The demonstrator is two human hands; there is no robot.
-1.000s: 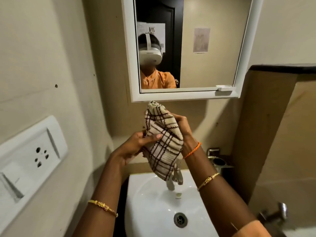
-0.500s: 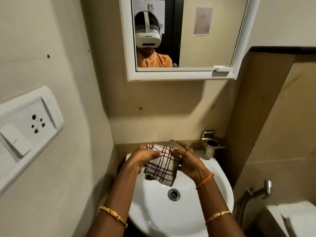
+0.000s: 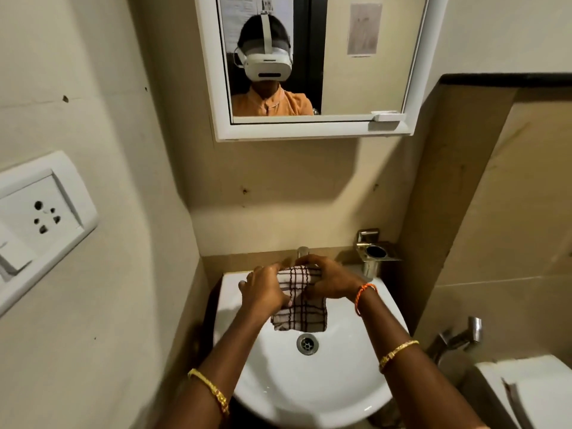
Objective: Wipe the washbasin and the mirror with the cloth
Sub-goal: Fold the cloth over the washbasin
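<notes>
Head view: my left hand (image 3: 266, 289) and right hand (image 3: 331, 281) both grip the cloth (image 3: 298, 305) above the washbasin (image 3: 309, 391) drain; wiping apparently unstarted, mirror (image 3: 356, 72) remaining.

— Where does everything sit around the washbasin (image 3: 309, 388)?
— The mirror (image 3: 365, 57) hangs on the wall above it, the tap (image 3: 302, 252) stands at its back rim, and the drain (image 3: 307, 344) lies in its bowl.
— And the cloth (image 3: 298, 308)?
— Over the bowl, behind the drain, between the left hand (image 3: 266, 289) and right hand (image 3: 329, 281).
— To the sides?
— The holder (image 3: 373, 253) to the basin's right, the socket plate (image 3: 37, 224) on the left wall.
</notes>
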